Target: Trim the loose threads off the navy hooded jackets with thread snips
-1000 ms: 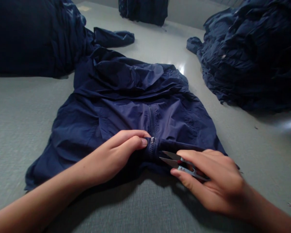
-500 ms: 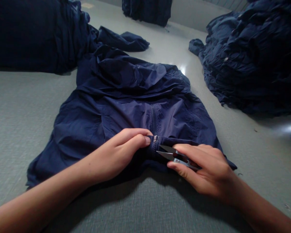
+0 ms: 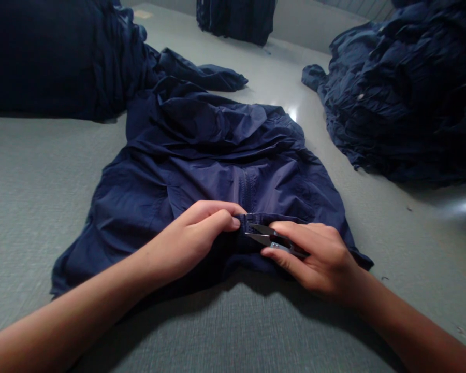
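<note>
A navy blue jacket (image 3: 140,191) lies spread in front of me, with a zipper (image 3: 248,189) running down its middle to the hem. My left hand (image 3: 202,233) pinches the hem beside the zipper's lower end between thumb and fingers. In my right hand (image 3: 314,256) is a pair of thread snips (image 3: 274,241), held between thumb and fingers. Their two blades are apart and point left, close to the zipper end and my left fingertips. Whether the blades touch the cloth I cannot tell.
A tall stack of navy garments (image 3: 50,57) stands at the back left, a sleeve (image 3: 205,75) trailing from it. A rumpled garment heap (image 3: 404,98) fills the right rear. Another dark bundle (image 3: 235,20) sits farther back on the grey table (image 3: 233,326).
The snips in my right hand have moved slightly left and up, nearer the zipper end. The pinched hem has tilted a little; my left hand keeps its hold.
</note>
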